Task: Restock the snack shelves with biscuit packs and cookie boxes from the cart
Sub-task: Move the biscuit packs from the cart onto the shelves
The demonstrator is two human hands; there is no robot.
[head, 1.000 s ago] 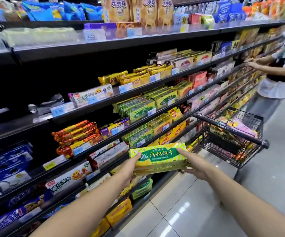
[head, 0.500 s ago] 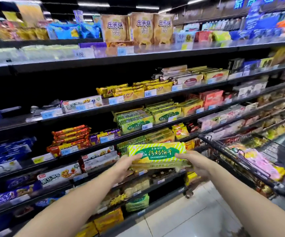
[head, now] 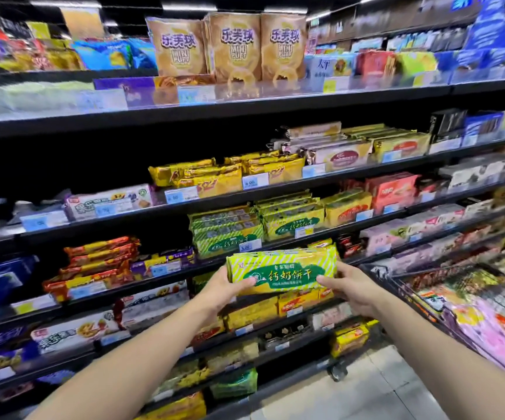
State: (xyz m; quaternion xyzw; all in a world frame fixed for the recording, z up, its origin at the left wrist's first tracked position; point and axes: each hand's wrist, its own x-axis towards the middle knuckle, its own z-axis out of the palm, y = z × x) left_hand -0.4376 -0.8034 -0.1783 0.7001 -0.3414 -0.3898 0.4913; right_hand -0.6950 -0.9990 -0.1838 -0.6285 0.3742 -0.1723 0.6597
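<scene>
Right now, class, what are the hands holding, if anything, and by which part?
Green-and-yellow biscuit packs, held as one bundle: the left hand grips the left end, the right hand the right end, thumbs on the front.

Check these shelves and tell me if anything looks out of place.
Nothing spilled or torn that I can see. The red-orange packs on the left are piled unevenly, tilting rather than squared like the green striped packs. The pale packs higher up also lie skewed. Blur hides finer damage.

The person's left grip (head: 221, 287) and right grip (head: 348, 291) are bare hands. The left forearm (head: 142, 356) and right forearm (head: 445, 353) are bare too.
</scene>
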